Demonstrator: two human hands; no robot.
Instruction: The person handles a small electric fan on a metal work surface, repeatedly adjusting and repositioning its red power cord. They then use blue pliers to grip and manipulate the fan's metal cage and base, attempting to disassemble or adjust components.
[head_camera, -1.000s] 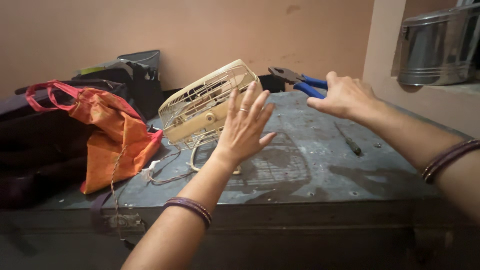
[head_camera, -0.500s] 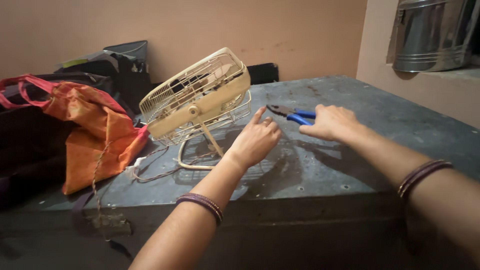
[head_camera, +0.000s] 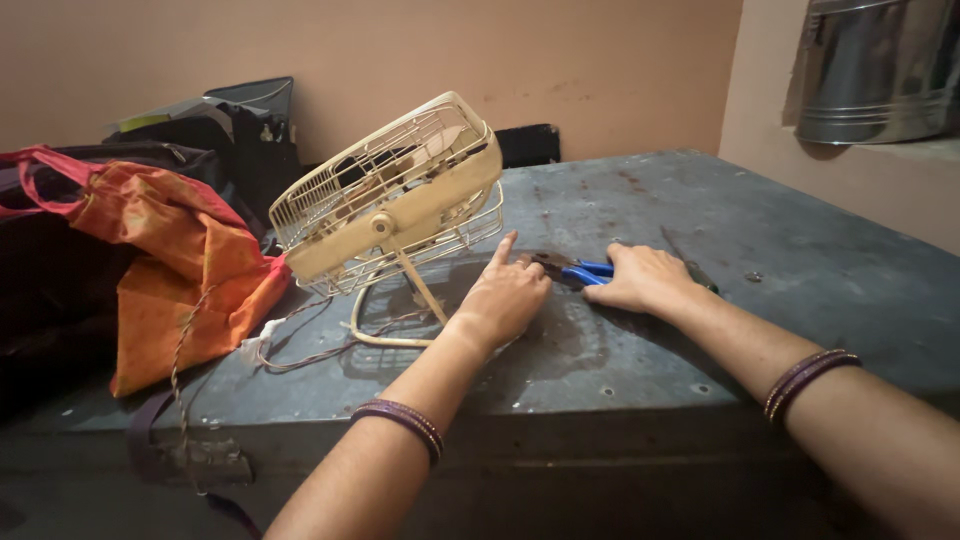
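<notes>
Right hand (head_camera: 645, 280) closed on blue-handled pliers (head_camera: 580, 269) lying on the grey table (head_camera: 800, 250), left hand (head_camera: 505, 300) loosely open, forefinger out, touching the plier jaws beside the cream fan (head_camera: 390, 205).

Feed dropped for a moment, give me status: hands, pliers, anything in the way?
Left hand on the table, forefinger out. Right hand over the blue-handled pliers, flat on the table. Tilted fan close to the left.
</notes>
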